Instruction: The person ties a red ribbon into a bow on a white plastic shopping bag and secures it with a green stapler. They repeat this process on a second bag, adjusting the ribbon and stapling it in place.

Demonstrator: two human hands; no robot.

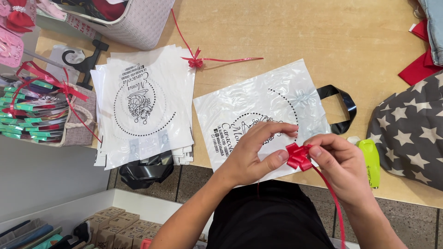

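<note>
Head view. Your left hand (251,154) and right hand (341,163) meet over the near edge of the table (323,32), both pinching a red bow (299,156). The bow is glossy ribbon, gathered into short loops; a thin red tail runs from it down past your right wrist toward your lap. Left thumb and fingertips grip its left side, right fingertips close on its right side. Neither hand is free.

The bow sits just above a white plastic bag (258,103) lying flat under your hands, printed with a dark dotted ring and a figure. A black handle (344,103) loops out from the bag's right end. Your left hand covers part of the print.

Left of it: a stack of matching bags (147,101), with black handles bunched over the table edge below. A second bow (196,62) with long tails lies on the table between the stack and the bag, well apart from your hands.

Far left: a basket of green packets (32,113) tied with red ribbon. Top: a pale bin (138,23). Right: a yellow-green marker (371,161) just beside your right hand, then a grey star cloth (410,129). Nothing lies between your hands and the bow.
</note>
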